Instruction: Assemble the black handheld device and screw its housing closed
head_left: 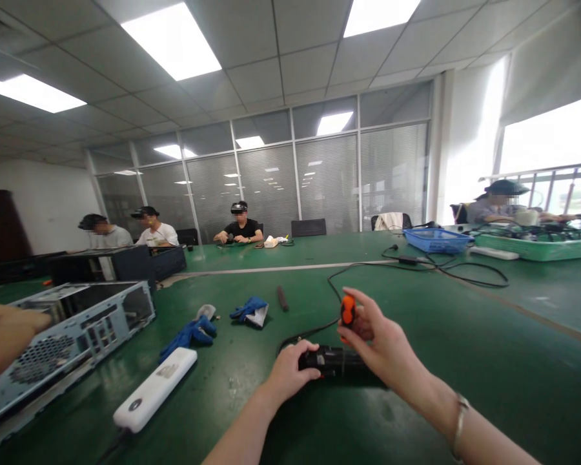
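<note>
My left hand presses down on a black device lying on the green table, fingers curled over its near end. My right hand, directly above that device, pinches an orange-handled screwdriver upright between thumb and fingers. A black cable runs away beyond both hands. Left of my left hand lie a white power strip, blue gloves and an open computer case, which another person's hand touches.

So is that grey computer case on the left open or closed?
Open. The computer case lies on its side on the green table with no cover over the top, so the inside frame shows. Another person's hand reaches over it.
</note>
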Demonstrator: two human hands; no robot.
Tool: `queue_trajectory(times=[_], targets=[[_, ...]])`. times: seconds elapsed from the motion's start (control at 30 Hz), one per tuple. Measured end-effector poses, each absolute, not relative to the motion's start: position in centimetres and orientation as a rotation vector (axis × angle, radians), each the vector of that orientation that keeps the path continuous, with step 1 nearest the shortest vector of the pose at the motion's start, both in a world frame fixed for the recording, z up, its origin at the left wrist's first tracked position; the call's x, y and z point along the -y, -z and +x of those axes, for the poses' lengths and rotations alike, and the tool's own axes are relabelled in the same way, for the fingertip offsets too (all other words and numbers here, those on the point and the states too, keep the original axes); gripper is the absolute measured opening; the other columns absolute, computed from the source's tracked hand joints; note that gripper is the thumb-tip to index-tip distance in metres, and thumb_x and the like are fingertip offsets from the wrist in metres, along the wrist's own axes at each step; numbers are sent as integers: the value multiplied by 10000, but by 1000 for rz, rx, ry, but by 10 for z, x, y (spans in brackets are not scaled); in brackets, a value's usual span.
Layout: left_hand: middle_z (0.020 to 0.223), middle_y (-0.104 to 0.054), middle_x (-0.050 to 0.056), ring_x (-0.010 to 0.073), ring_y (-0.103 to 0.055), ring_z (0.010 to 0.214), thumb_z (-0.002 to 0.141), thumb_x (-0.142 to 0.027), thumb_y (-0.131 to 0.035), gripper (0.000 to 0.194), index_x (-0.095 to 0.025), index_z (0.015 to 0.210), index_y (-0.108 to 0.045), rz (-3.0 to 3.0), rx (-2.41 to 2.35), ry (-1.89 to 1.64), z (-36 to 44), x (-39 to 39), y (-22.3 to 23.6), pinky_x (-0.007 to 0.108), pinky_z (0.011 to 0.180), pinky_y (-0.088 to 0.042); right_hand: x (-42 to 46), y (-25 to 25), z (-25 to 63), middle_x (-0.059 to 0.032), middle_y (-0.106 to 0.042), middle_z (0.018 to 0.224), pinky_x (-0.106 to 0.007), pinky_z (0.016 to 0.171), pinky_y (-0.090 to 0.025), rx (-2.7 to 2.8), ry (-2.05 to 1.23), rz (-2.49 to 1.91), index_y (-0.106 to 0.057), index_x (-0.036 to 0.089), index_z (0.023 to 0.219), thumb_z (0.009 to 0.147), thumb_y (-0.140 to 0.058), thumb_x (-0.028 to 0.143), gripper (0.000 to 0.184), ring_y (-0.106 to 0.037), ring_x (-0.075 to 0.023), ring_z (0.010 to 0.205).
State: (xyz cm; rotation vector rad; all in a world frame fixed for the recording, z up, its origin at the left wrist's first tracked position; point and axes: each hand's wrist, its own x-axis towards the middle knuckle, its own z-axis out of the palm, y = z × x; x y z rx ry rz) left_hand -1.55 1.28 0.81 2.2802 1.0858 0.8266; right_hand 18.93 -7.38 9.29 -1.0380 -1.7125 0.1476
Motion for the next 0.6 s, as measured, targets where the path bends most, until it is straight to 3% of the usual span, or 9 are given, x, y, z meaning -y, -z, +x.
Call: queue_trajectory(times=[0.07,0.27,0.43,0.6], targets=[[1065,-696,16,243,-623,971,664,-196,-766,416,-228,1067,-668,2253,-1074,-819,-16,-14,-8,315,872,-446,63,-78,192,-37,-686,930,-266,681,-588,1520,-27,-922,-345,217,1399,894,-572,294,559,-688,-157,751],[1061,-690,20,246,-613,1005,669,-191,-767,423,-216,1080,-670,2147,-1006,-753,-17,-19,-8,313,894,-438,55,-21,186,-64,-689,1027,-313,787,-594,1660,277,-861,-465,238,1310,919,-554,280,403,-696,-180,853],[1038,-690,21,246,-617,986,657,-198,-783,436,-207,1077,-668,2111,-971,-744,-20,-19,-7,309,876,-450,52,-21,182,-74,-686,999,-325,770,-601,1711,320,-892,-422,216,1349,941,-520,300,428,-694,-186,836],[1037,-687,17,239,-621,969,657,-206,-785,444,-211,1085,-667,2122,-999,-746,-20,-15,-9,308,870,-457,59,-30,179,-95,-654,1131,-331,861,-578,1852,309,-845,-362,229,1397,966,-446,234,439,-661,-193,1004]])
